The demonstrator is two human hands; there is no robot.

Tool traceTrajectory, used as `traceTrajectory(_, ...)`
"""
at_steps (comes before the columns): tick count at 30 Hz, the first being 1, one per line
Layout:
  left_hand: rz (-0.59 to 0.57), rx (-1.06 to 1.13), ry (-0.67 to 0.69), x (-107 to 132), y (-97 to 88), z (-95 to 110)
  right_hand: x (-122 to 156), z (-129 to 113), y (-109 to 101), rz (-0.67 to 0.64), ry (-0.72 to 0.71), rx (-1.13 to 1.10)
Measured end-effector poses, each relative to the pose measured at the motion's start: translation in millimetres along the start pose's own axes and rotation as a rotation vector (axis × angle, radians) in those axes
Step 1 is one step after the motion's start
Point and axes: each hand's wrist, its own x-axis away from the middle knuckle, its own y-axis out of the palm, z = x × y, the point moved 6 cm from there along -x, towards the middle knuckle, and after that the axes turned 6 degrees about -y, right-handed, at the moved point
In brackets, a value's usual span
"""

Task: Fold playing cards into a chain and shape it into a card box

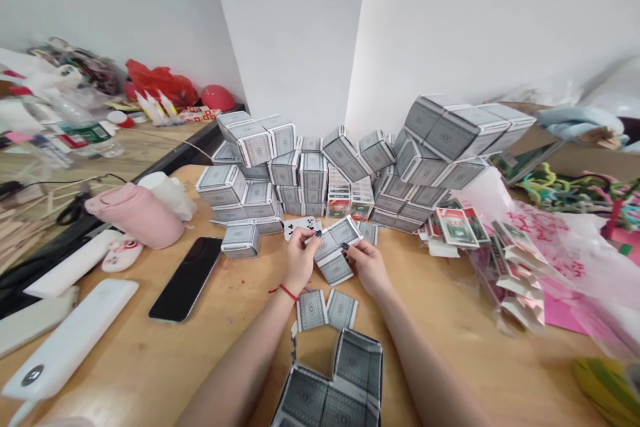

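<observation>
Between my two hands is a folded playing card piece with a grey patterned back. My left hand pinches its left edge, and my right hand grips its right end. Just below, a grey-backed card hangs or lies against it; I cannot tell whether it is joined. Two folded cards lie on the table between my forearms. Closest to me stands a grey block built of cards. A few face-up cards with black clubs rest behind my left hand.
Stacked card blocks line the back, with more piled at right. A black phone, a white power bank and a pink rolled bundle lie at left. Card boxes and crumpled pink-printed plastic fill the right.
</observation>
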Motion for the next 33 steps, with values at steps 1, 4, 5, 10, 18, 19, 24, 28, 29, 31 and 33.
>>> traceTrajectory(1,-0.026,-0.010,0.001,-0.1,0.8,0.5,-0.8,-0.6,-2.1,0.020,-0.008,-0.026)
traceTrajectory(4,-0.042,-0.125,0.019,0.2,-1.9,5.2,-3.7,-5.0,-8.6,0.082,-0.075,-0.045)
traceTrajectory(5,-0.006,-0.212,0.047,0.4,-5.2,8.8,-4.7,-5.6,-11.0,0.108,-0.089,-0.041)
traceTrajectory(10,0.180,-0.831,0.252,4.2,-11.9,26.7,-9.5,-0.2,-23.0,0.242,-0.081,-0.086)
traceTrajectory(18,0.152,-1.140,0.145,4.4,-6.3,11.2,-8.6,-2.6,-21.9,0.258,-0.087,-0.131)
traceTrajectory(19,0.163,-1.138,0.138,3.9,-7.6,12.4,-8.0,-3.3,-20.5,0.249,-0.089,-0.139)
traceTrajectory(24,0.107,-0.939,0.201,1.8,-8.2,18.3,-6.4,-6.0,-18.1,0.222,-0.093,-0.182)
traceTrajectory(28,0.064,-0.638,0.215,1.4,-7.6,16.9,-7.2,-9.7,-18.4,0.182,-0.060,-0.199)
traceTrajectory(29,0.075,-0.566,0.199,0.8,-8.6,15.8,-7.3,-11.2,-19.1,0.183,-0.056,-0.198)
traceTrajectory(31,0.071,-0.401,0.127,-1.7,-9.6,11.0,-7.3,-13.7,-21.4,0.208,-0.049,-0.199)
traceTrajectory(33,0.009,-0.217,0.003,-5.1,-7.3,2.8,-7.4,-14.2,-23.5,0.236,-0.035,-0.202)
